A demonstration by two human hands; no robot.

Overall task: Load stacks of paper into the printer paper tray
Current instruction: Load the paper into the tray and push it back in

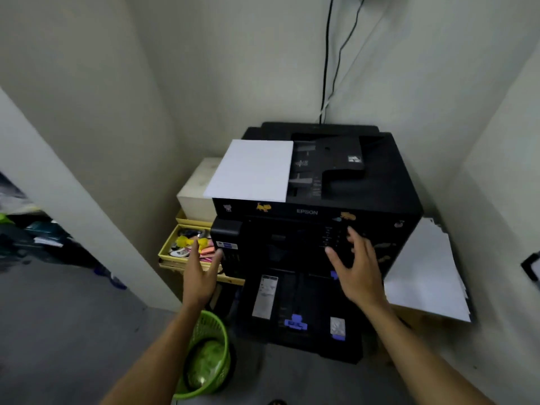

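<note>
A black printer (380,182) stands in the corner. Its paper tray (298,314) is pulled out at the front and shows blue guides and no paper inside. A white stack of paper (251,171) lies on the printer's top left. My left hand (201,273) hovers with straight fingers beside the printer's left front, holding nothing. My right hand (356,267) is spread in front of the control panel above the tray, also holding nothing.
More white sheets (423,273) lie to the right of the printer. A yellow drawer box (187,247) with small items and a white box (198,188) sit at its left. A green basket (207,355) stands on the floor below my left arm.
</note>
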